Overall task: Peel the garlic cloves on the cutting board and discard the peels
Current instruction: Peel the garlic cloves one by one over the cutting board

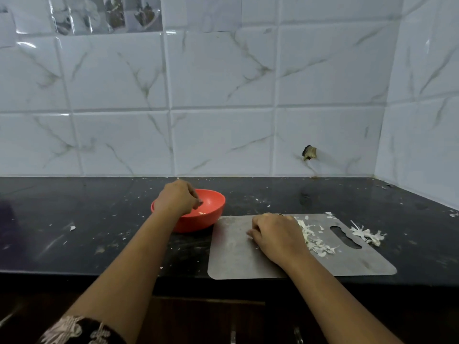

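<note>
L hand [177, 197] hung over red bowl [213, 207], fingers [195, 201] bunched; couldn't tell if pinching anything. R hand [275, 234] lay curled on cutting board [233, 259] beside peels [315, 242], grip hidden.

Black stone counter [74, 219], runs L to R under a tiled wall, corner at far R. Surface dusty, w/ small white flecks all over, thickest around the middle.

Directly on it:
- Red bowl [213, 202], approx. centre, just beside the board's back-L corner; can't tell if touching.
- Thin grey cutting board [231, 256], R of centre, handle slot at its R end, front edge near the counter's front edge.
- Peel pile [367, 234] on the counter just off the board's back-R edge.
- Lone peel scrap [72, 228], well L of the bowl.
- Another scrap [454, 214] at far R.
</note>
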Demonstrator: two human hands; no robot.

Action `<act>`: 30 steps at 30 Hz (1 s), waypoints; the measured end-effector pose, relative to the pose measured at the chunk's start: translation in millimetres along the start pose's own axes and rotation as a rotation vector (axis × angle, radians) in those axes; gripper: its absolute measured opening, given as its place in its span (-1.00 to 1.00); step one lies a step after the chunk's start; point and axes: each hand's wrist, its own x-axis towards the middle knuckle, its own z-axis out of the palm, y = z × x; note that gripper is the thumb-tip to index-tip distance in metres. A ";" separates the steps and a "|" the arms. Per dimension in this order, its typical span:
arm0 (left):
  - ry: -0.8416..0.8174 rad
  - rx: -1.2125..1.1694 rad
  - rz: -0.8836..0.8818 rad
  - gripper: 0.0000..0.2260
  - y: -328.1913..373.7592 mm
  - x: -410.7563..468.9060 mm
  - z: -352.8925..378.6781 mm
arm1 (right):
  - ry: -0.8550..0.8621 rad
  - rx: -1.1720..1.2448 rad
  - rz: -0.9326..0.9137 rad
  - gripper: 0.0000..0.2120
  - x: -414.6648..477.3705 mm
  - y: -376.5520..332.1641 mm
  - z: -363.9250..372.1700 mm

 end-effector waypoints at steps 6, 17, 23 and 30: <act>-0.170 0.169 0.045 -0.83 6.3 8.9 4.1 | 0.016 0.136 0.165 -0.83 -2.3 19.8 -1.4; 0.060 -0.210 0.348 -0.85 51.1 -25.8 23.7 | 0.108 0.455 0.434 -0.85 -22.4 84.6 -11.0; -0.273 -0.074 0.515 -0.82 57.3 -67.6 62.5 | -0.130 0.356 0.331 -0.87 -27.3 77.9 -12.7; -0.482 0.415 0.480 -0.46 43.5 -86.3 88.7 | -0.071 0.435 0.355 -0.82 -20.9 83.1 -16.4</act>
